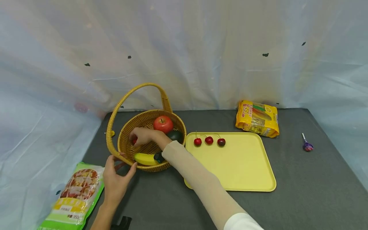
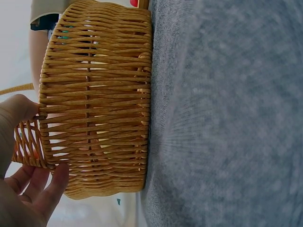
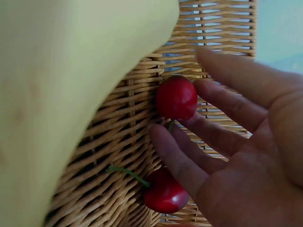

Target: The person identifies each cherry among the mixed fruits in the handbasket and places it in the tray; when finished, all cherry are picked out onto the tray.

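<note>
My left hand (image 1: 116, 183) grips the wicker basket (image 2: 94, 109) at its near left side, where the tall handle (image 1: 115, 111) meets the rim. Thumb and fingers wrap that spot in the left wrist view. Reaching inside the basket, my right hand (image 1: 143, 135) has its fingers spread around a red cherry (image 3: 176, 97), fingertips right at it and the thumb apart. A second cherry (image 3: 164, 191) with a green stem lies beside the fingers against the weave. The basket also holds a red apple (image 1: 163, 124), a dark green fruit (image 1: 176, 136) and a banana (image 1: 146, 159).
Right of the basket lies a yellow tray (image 1: 235, 166) with three cherries (image 1: 209, 140) along its far edge. Beyond it are a yellow snack bag (image 1: 257, 118) and a purple lollipop (image 1: 308, 146). A green food bag (image 1: 76, 195) lies at the left edge.
</note>
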Demonstrator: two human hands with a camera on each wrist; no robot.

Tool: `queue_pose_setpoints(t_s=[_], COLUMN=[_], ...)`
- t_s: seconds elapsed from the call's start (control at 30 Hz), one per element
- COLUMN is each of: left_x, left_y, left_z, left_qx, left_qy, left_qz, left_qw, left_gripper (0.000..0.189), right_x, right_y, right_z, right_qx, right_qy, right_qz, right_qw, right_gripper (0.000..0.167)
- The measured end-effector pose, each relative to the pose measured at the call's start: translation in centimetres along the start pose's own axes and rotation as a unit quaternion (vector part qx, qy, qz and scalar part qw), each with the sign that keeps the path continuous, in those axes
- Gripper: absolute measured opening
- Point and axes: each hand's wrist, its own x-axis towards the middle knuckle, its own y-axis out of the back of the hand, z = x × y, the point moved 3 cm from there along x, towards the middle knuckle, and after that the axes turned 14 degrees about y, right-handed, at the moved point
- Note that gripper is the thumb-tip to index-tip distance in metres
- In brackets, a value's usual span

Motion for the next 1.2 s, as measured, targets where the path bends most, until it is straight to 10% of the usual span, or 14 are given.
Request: queue_pose_setpoints(t_s=[0.27, 0.6, 0.87, 1.2], left_x=[0.0, 0.1, 0.0, 0.1], left_y=[0.1, 0.0, 0.1, -0.2], left_z=[0.6, -1.1, 0.2, -2.5], left_qx=[0.007, 0.003, -0.003, -0.009], left_qy=[0.001, 0.015, -0.006, -0.006], left_qz=[0.000, -0.002, 0.000, -0.009], left_qw=[1.0000, 0.9999, 1.0000, 0.9999], left_gripper=[0.047, 0.049, 0.050, 0.052], right_x=[-0.7, -4.3, -12.3, -25.0], right_y=[-0.1, 3.4, 5.4, 4.3], right_z=[-0.2, -1.8, -1.5, 0.2], right_qx=[-0.006, 0.051, 0.014, -0.088], right_qy=[-0.029, 0.107, 0.136, 0.106], right_qz=[-0.022, 0.054, 0.179, 0.365], right_qw=[0.9993, 0.9915, 0.9743, 0.9210], right_gripper=[0.019, 0.021, 0.020, 0.025])
